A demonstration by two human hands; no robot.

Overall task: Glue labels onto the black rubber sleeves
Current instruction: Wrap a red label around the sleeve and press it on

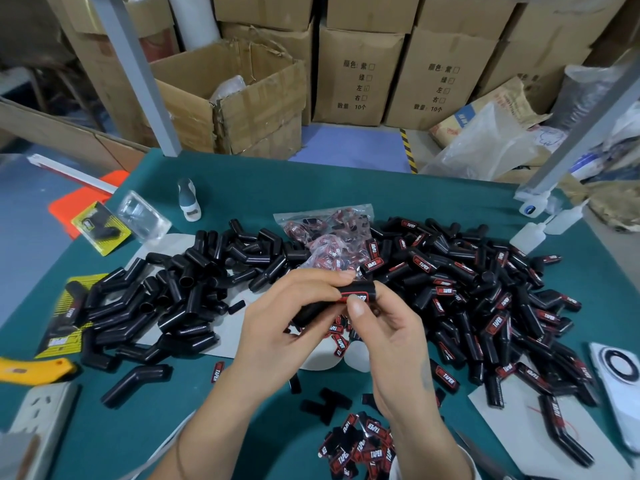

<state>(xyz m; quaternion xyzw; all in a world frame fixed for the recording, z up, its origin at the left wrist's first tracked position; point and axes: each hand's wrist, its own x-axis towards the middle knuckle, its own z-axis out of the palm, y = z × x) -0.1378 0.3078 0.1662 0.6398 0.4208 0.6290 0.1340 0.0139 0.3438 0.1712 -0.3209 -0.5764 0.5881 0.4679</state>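
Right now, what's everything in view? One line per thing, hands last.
held sleeve: one, black, between both hands, red-edged label on its far end
unlabelled sleeves: large pile, black, table left
labelled sleeves: large pile, black with red and white labels, table right
loose labels: small heap, red and black, near edge
label bag: one, clear, table centre back
glue bottles: about three, white, far right
small bottle: one, white and grey, far left
packaged sleeves: one, yellow card, far left
phone: one, white, right edge
power strip: one, white, near left
table: green
cardboard boxes: several, brown, behind the table
left hand: grips the sleeve
right hand: thumb presses the label
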